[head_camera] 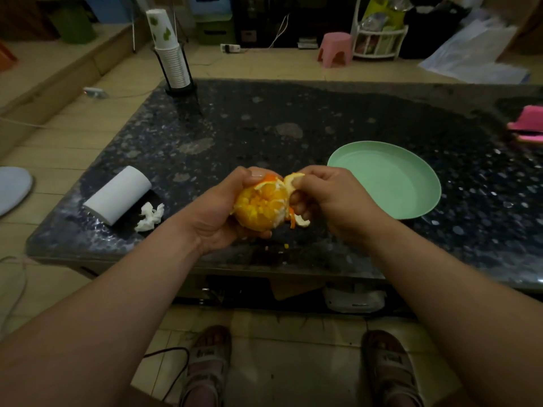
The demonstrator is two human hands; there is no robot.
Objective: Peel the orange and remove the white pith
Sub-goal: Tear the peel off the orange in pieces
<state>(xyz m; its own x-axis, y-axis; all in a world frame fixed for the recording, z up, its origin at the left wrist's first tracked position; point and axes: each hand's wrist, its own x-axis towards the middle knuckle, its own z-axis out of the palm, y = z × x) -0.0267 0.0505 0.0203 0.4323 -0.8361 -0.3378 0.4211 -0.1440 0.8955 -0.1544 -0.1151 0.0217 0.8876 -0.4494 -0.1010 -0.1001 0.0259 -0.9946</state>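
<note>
**A:** ok so where's the orange (263, 207) at right now?

**B:** Up in the air over the near edge of the surface (293, 118), cupped in the left hand (219, 211). Fingers wrap round the far side, thumb up top, so that hand is closed around it. Most of the side facing the camera is already bare, juicy flesh with some white bits on it.

**A:** and the right hand (329, 198)?

**B:** Just right of the orange, pinched onto a strip of peel (291, 183) that curls off the top of the fruit. More peel hangs under that hand, an orange and white scrap (301, 221) dangling just beside the orange's lower right.

**A:** anything else around it?

**B:** Green plate (411, 201) right of the orange, sitting on the surface, nothing in it. Left of the orange there's a white roll (117, 195) lying on its side with a crumpled tissue (150, 216) touching or nearly touching it, can't tell which. Way behind the orange to the left, a stack of paper cups (170, 51) in a black holder. A few tiny orange crumbs (285, 245) on the surface right below the orange.
</note>
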